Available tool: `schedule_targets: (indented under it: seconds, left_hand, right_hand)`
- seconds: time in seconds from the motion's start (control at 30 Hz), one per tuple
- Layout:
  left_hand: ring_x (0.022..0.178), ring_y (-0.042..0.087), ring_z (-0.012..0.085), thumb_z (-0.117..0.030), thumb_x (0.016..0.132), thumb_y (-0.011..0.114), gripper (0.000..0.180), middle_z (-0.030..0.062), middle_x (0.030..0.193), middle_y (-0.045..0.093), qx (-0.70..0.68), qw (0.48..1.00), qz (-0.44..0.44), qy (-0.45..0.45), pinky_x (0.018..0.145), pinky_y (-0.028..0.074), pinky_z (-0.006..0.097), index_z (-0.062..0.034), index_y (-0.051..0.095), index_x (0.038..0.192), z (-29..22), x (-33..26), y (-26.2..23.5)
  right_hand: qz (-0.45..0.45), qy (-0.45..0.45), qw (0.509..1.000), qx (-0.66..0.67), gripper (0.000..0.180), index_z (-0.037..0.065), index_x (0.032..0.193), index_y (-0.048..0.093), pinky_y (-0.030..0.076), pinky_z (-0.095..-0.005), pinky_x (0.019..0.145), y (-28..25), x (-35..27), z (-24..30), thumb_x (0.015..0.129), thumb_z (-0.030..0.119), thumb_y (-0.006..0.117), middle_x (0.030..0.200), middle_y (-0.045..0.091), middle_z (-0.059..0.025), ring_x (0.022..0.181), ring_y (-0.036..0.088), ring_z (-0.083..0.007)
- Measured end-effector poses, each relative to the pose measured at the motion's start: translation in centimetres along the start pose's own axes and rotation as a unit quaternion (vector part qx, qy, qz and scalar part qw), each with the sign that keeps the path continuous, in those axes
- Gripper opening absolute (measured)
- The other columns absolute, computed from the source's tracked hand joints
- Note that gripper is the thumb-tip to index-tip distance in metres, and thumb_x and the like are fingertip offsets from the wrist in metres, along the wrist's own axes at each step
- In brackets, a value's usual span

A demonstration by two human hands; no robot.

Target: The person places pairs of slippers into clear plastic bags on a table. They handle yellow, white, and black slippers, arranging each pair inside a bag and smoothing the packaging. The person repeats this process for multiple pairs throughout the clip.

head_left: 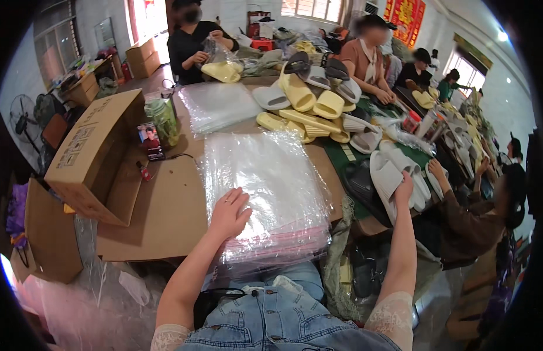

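Observation:
My left hand lies flat with its fingers spread on a thick stack of clear plastic bags, whose near edges look pinkish. Off to the right, my right hand grips the edge of a pale grey slide slipper, which is tilted up at the table's edge. The thumb and fingertips are partly hidden behind the slipper. Beside it are more pale slippers and a dark slipper. Beyond the bags rises a heap of yellow slippers and grey ones.
An open cardboard box stands at left, with a phone and a green bottle beside it. A second bag stack lies farther back. Across the table a person handles bagged yellow slippers; another person sits close at right.

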State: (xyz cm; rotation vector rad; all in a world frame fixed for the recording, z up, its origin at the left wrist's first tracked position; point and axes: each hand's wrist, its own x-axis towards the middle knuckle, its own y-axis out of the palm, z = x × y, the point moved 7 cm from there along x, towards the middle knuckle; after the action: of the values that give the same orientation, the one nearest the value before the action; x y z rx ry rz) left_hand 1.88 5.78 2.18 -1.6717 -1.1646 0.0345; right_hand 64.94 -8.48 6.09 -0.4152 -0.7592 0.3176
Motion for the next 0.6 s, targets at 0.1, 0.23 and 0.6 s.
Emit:
schedule_targets:
  seconds: [0.1,0.23,0.6]
  left_hand:
    - [0.134,0.051,0.0411,-0.032,0.090,0.067,0.045,0.0231,0.141,0.059,0.015,1.000,-0.010,-0.011,0.113,0.041,0.048,-0.0042,0.067,0.126,0.1,-0.3,-0.5]
    - [0.134,0.052,0.0407,-0.033,0.090,0.067,0.047,0.0229,0.142,0.058,0.005,1.000,-0.003,-0.005,0.113,0.040,0.047,-0.0045,0.067,0.127,0.0,0.1,-0.1]
    - [0.133,0.052,0.0417,-0.030,0.088,0.069,0.048,0.0220,0.142,0.058,0.017,1.000,-0.001,-0.007,0.112,0.042,0.048,-0.0028,0.066,0.127,0.0,0.0,-0.3]
  right_hand:
    - [0.021,-0.116,0.993,-0.008,0.027,-0.004,0.111,0.067,0.050,-0.0379,0.087,-0.6,-2.1,12.5,0.089,0.012,0.065,0.104,0.071,-0.0212,0.101,0.067,-0.0375]
    - [0.055,-0.208,0.971,0.100,0.020,-0.002,0.103,0.066,0.052,-0.0361,0.083,-0.3,-6.8,24.5,0.085,0.007,0.068,0.097,0.070,-0.0198,0.094,0.069,-0.0365]
    - [0.263,-0.166,0.950,0.029,0.032,-0.002,0.108,0.060,0.051,-0.0535,0.088,16.8,-20.3,32.6,0.085,0.018,0.069,0.114,0.061,-0.0254,0.104,0.063,-0.0428]
